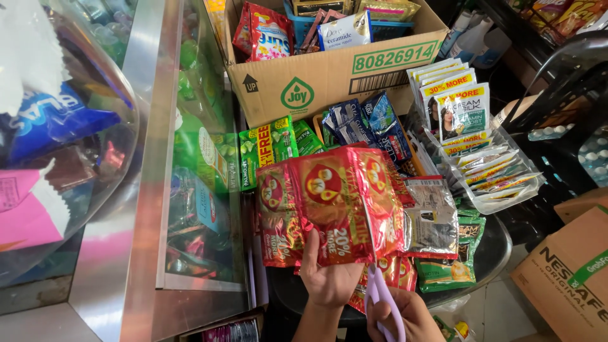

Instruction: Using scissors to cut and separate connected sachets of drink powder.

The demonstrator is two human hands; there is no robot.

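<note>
Nearest, the right hand [405, 316] has its fingers closed around purple scissors [383, 301]. Just left, the left hand [326, 278] pinches a shiny red packet strip [335, 206]. Farther off sits a cardboard box [329, 76]

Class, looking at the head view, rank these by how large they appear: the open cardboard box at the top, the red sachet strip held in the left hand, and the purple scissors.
1. Cardboard box, largest.
2. Red sachet strip, though it is nearer the camera, which flatters it.
3. Purple scissors, smallest; partly hidden in the right hand.
</note>
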